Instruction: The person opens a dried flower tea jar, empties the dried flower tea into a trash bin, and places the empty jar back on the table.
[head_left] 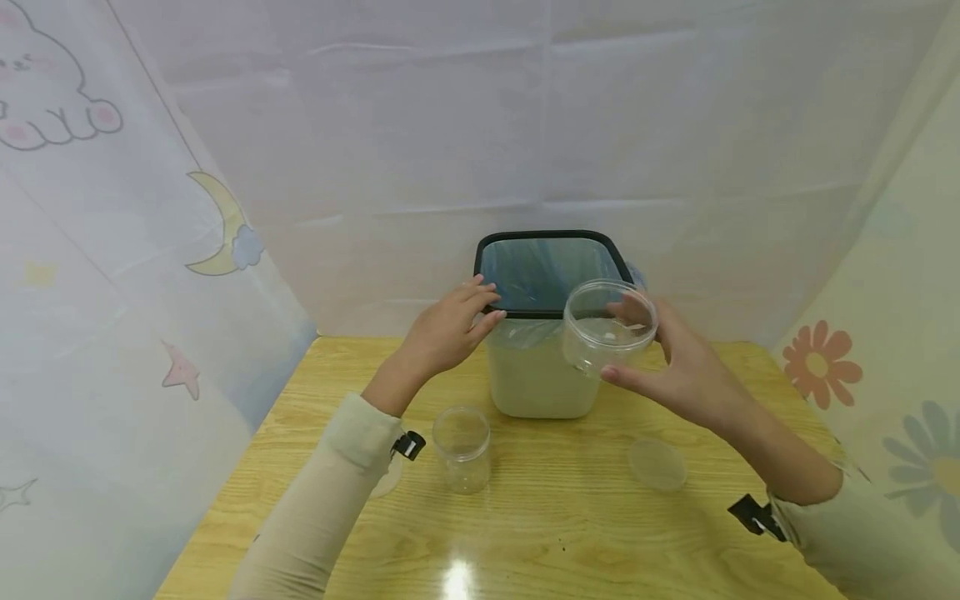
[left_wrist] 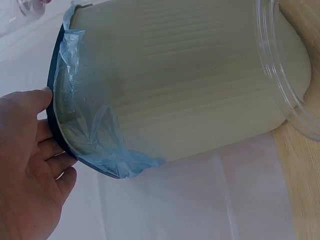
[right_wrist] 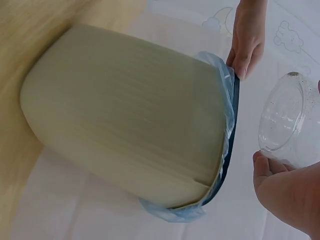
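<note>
A pale trash bin point(head_left: 540, 375) with a black rim and a blue liner bag point(left_wrist: 100, 135) stands on the wooden table. My left hand point(head_left: 450, 329) grips the bin's rim at its near left corner, thumb on the near side and fingers over the edge. In my right hand point(head_left: 697, 375) is a clear plastic jar point(head_left: 585, 346), held between thumb and fingers above the table, in front of the bin's right side. Its mouth faces up, without a lid, and the right wrist view shows its base point(right_wrist: 282, 117). The bin's inside bottom is hidden.
Another clear jar point(head_left: 462, 467), uncovered, stands upright on the table point(head_left: 555, 508) before the bin. A translucent round disc point(head_left: 657, 464) lies to the right; a second disc point(head_left: 387, 481) is partly hidden by my left cuff. Cloth backdrops point(head_left: 420, 150) surround the table's back and sides.
</note>
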